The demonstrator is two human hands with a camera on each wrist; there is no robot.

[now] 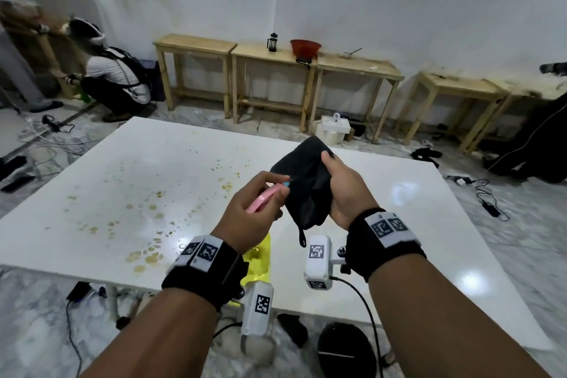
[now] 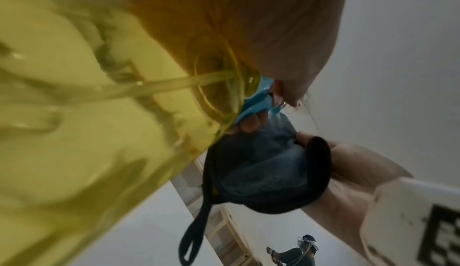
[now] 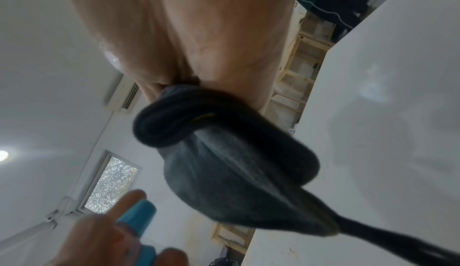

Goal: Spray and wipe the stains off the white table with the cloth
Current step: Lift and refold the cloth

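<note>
Bench: the white bench point(image 1: 399, 199) fills the middle of the head view; yellowish stains point(image 1: 147, 256) are scattered over its left and near-left part, while the right side shows only glare.
Cloth: the dark cloth point(image 1: 302, 184) is held bunched above the bench's near middle, its long axis running far to near, with a small loop hanging from the near end.
Spray bottle: a yellow spray bottle point(image 1: 260, 258) with a pink and blue head, held tilted, its blue nozzle aimed right at the cloth, close to touching it.
Right hand: the right hand point(image 1: 343, 190) grips the cloth's right edge, thumb on top and fingers curled under the folds.
Left hand: the left hand point(image 1: 254, 209) is wrapped round the bottle's neck, fingers point(image 1: 277, 181) curled over the trigger.
Key relation: the cloth lies directly right of the nozzle, so the spray would wet the cloth; the stains lie left of both hands, nearer the left hand, so wiping means carrying the cloth leftward.
</note>
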